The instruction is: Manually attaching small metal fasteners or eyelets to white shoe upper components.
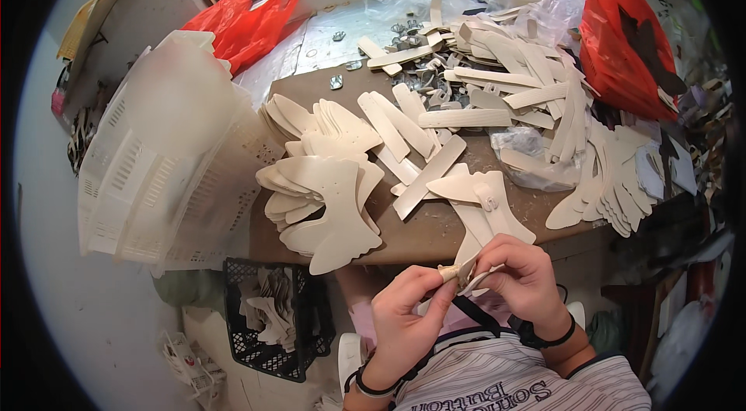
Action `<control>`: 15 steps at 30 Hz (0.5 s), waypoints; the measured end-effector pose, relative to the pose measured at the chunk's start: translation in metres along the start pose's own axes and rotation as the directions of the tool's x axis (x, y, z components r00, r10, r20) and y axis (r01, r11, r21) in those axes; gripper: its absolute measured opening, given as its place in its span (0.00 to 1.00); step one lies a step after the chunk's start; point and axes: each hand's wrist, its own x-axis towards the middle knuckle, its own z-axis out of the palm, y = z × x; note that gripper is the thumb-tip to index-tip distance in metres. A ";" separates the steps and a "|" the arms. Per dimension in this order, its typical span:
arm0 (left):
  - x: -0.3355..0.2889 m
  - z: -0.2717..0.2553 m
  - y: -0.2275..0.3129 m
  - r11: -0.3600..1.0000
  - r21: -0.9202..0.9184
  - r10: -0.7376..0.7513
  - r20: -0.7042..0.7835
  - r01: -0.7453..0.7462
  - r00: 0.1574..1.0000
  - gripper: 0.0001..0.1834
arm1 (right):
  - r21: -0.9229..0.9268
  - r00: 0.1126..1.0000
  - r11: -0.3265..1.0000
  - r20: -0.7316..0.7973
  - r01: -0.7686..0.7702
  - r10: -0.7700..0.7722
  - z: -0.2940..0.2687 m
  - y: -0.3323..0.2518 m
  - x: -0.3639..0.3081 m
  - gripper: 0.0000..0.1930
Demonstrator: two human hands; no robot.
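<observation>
At the table's front edge, my left hand and my right hand come together, both closed. They pinch a small cream strap between thumbs and fingers; its far part is hidden by my fingers. Just beyond my right hand lies a cream cut shoe piece with a small buckle on it. Left of it are fanned stacks of similar curved shoe pieces. Long cream strips lie loose beyond my hands, some ribbed.
A big pile of strips and metal buckles covers the back of the brown-topped table. Stacked white baskets stand left, a red bag right. Below, a black crate holds cream pieces. More pieces fan out at right.
</observation>
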 end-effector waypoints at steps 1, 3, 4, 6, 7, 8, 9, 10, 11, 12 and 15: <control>-0.001 0.000 0.000 1.000 0.009 0.012 -0.017 -0.012 1.000 0.09 | -0.023 1.000 1.000 0.029 0.003 -0.002 0.001 -0.002 0.002 0.07; -0.003 -0.001 0.001 0.999 0.041 0.026 -0.028 -0.024 0.999 0.09 | -0.050 0.999 0.999 0.053 0.006 -0.004 0.003 -0.002 0.003 0.07; -0.003 -0.002 0.002 0.997 0.074 0.039 -0.042 -0.036 0.998 0.09 | -0.022 0.999 1.000 0.036 -0.002 0.003 0.005 0.001 0.003 0.07; -0.004 -0.004 0.002 0.992 0.106 0.068 -0.037 -0.064 0.997 0.10 | 0.010 1.000 1.000 0.027 -0.007 0.007 0.010 0.002 0.002 0.07; -0.005 -0.005 0.003 0.986 0.137 0.096 -0.028 -0.091 0.995 0.11 | 0.010 1.000 1.000 0.007 0.003 -0.003 0.013 0.001 0.002 0.07; -0.005 -0.006 0.006 0.986 0.141 0.097 -0.030 -0.092 0.995 0.11 | 0.010 1.000 1.000 -0.014 0.013 -0.013 0.016 0.001 0.001 0.07; -0.006 -0.006 0.011 0.986 0.135 0.102 -0.028 -0.098 0.994 0.12 | 0.014 1.000 1.000 -0.013 0.015 -0.015 0.018 0.002 0.000 0.07; -0.006 -0.006 0.015 0.986 0.129 0.108 -0.026 -0.103 0.994 0.14 | -0.019 0.999 1.000 -0.031 0.021 -0.022 0.020 0.003 -0.001 0.07; -0.007 -0.006 0.013 0.985 0.133 0.111 -0.021 -0.107 0.994 0.14 | -0.053 0.998 0.998 -0.052 0.029 -0.031 0.022 0.004 -0.003 0.08; -0.010 -0.006 0.008 0.973 0.182 0.150 -0.044 -0.139 0.988 0.15 | -0.050 0.998 0.998 -0.058 0.033 -0.036 0.025 0.004 -0.005 0.08; -0.019 -0.007 0.006 0.938 0.284 0.230 -0.078 -0.199 0.970 0.15 | -0.121 0.990 0.986 -0.066 0.115 -0.124 0.034 0.003 -0.008 0.09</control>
